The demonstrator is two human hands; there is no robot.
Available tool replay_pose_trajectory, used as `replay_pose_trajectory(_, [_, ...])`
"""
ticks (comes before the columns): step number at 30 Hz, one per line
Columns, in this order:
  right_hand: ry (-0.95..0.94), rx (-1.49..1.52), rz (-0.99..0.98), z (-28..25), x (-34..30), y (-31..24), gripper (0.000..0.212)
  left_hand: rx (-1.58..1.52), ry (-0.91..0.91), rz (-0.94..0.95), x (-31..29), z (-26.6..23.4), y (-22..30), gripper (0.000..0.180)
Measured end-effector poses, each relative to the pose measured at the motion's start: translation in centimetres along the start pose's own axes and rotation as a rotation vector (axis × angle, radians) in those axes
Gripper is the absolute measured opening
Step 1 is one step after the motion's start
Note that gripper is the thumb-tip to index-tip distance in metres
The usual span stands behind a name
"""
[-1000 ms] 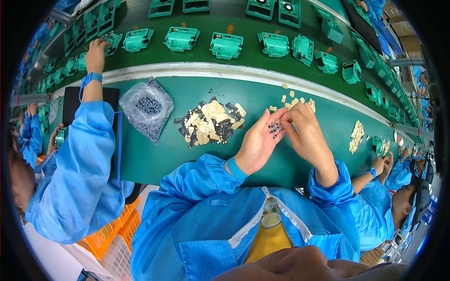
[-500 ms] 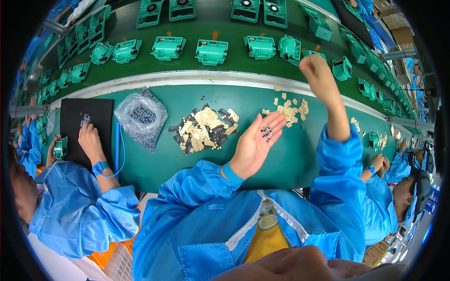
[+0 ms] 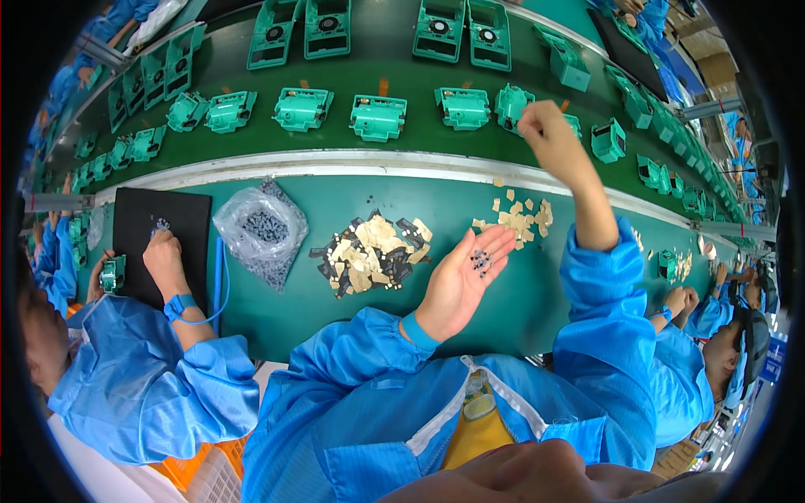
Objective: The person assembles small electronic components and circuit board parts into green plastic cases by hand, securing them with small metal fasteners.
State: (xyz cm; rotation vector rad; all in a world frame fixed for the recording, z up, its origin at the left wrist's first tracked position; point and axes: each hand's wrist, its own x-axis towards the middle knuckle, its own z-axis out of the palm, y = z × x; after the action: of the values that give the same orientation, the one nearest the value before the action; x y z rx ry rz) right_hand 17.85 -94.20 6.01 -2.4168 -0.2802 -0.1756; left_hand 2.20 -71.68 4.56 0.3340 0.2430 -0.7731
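Note:
My left hand is held palm up above the bench, its fingers stretched out flat. Several small dark parts lie loose on its palm and finger bases. Reaching over the bench's far rail, my right hand is closed, thumb and fingertips drawn together beside a green plastic housing on the belt. Whatever the right fingertips pinch, if anything, is too small to make out. Just beyond the left fingertips lie scattered cream-coloured flat pieces.
A heap of cream and black scraps lies left of my left hand, beside a clear bag of small grey-blue parts. More green housings stand along the dark green belt. Co-workers sit on both sides.
My right hand has shifted left, closer to the green housing. The left hand stays flat with the small parts on it. The whole view has tilted a little, so the scene sits lower.

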Motion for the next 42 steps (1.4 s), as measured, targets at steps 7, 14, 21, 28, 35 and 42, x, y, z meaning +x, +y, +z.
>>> replay_pose_trajectory(7, [0.214,-0.275,0.094,1.4,6.1,3.3,0.014,0.045,-0.006,-0.018,0.1,0.0,-0.6,0.061])
replay_pose_trajectory(14, [-0.343,0.23,0.165,-0.1,7.3,0.9,0.008,0.055,0.011,-0.004,0.0,0.3,-0.4,0.06])
replay_pose_trajectory(21, [-0.304,0.342,0.092,-2.2,2.5,-0.2,0.007,0.068,0.017,-0.015,0.0,0.1,-0.5,0.06])
replay_pose_trajectory(28, [-0.536,0.357,0.148,-1.2,-4.5,-1.9,0.008,0.074,0.024,-0.023,0.3,-0.1,-0.8,0.06])
replay_pose_trajectory(35, [-0.233,0.097,0.064,-2.1,-4.7,0.3,0.008,0.076,0.021,-0.019,0.3,0.3,-0.8,0.06])
replay_pose_trajectory(42, [-0.016,0.092,0.161,-0.6,0.1,0.5,0.011,0.071,0.017,-0.022,0.0,0.3,-0.8,0.06])
